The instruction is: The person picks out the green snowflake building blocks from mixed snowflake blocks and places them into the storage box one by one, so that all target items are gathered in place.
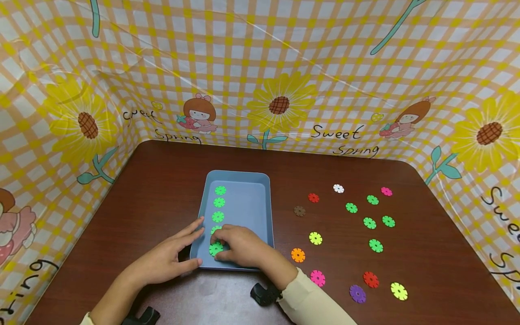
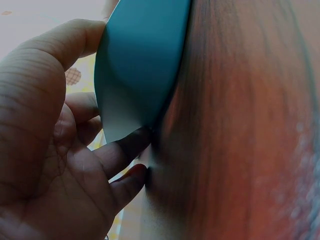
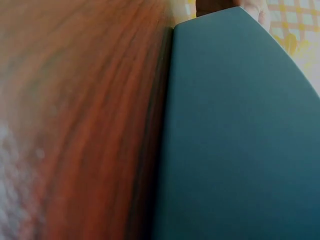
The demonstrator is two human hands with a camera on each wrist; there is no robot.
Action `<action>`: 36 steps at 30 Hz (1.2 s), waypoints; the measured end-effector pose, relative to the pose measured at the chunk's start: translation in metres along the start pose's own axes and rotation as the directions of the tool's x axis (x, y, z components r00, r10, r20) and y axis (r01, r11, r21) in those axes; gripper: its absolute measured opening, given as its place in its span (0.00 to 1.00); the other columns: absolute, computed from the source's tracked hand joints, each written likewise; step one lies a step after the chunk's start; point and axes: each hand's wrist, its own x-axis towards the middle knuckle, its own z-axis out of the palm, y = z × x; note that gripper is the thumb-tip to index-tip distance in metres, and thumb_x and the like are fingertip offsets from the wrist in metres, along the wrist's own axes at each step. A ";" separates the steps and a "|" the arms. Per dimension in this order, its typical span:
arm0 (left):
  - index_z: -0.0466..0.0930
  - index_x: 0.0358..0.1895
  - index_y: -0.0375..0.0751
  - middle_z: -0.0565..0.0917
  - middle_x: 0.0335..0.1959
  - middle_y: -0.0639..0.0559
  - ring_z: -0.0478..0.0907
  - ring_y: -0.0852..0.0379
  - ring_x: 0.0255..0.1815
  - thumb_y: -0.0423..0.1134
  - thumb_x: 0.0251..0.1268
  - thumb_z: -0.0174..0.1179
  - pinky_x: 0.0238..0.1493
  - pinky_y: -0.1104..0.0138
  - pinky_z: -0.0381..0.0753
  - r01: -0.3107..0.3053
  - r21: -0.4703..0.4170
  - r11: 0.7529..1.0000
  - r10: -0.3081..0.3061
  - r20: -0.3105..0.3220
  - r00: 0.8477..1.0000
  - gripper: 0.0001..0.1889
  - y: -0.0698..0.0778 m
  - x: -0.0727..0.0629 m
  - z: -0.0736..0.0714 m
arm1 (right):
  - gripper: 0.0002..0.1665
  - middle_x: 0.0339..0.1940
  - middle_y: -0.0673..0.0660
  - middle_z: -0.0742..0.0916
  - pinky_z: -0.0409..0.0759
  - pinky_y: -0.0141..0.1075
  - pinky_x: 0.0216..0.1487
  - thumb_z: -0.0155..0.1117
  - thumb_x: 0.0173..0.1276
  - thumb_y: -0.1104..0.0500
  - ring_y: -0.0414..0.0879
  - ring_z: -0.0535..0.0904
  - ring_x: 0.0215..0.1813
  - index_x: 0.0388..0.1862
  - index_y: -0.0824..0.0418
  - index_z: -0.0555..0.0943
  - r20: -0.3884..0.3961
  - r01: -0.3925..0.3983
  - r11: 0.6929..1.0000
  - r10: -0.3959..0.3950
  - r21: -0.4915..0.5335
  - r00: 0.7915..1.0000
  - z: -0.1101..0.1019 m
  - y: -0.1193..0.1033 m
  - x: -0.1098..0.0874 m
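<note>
A blue-grey tray lies on the table with a column of several green notched plastic discs along its left side. Over its near left part is my right hand, thumb and forefinger at opposite edges of the nearest green disc, which lies flat at the column's near end. The curled forefinger partly covers the disc behind it. My left hand rests against the tray's near left corner, fingers spread and fairly straight along the side. In the left wrist view, its thumb and fingertips touch the tray wall.
Right of the tray, loose notched discs are scattered: several green ones, plus red, yellow, orange, pink, purple, brown and white. A checked cloth hangs around the brown table.
</note>
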 end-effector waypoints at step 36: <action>0.61 0.75 0.35 0.50 0.81 0.53 0.53 0.51 0.77 0.58 0.69 0.60 0.66 0.45 0.65 -0.008 0.009 1.000 0.008 0.002 1.000 0.41 0.000 0.001 0.000 | 0.15 0.39 0.42 0.79 0.71 0.30 0.38 0.74 0.63 0.50 0.34 0.72 0.35 0.45 0.50 0.81 -0.013 -0.009 1.000 0.009 -0.018 1.000 0.000 -0.002 -0.001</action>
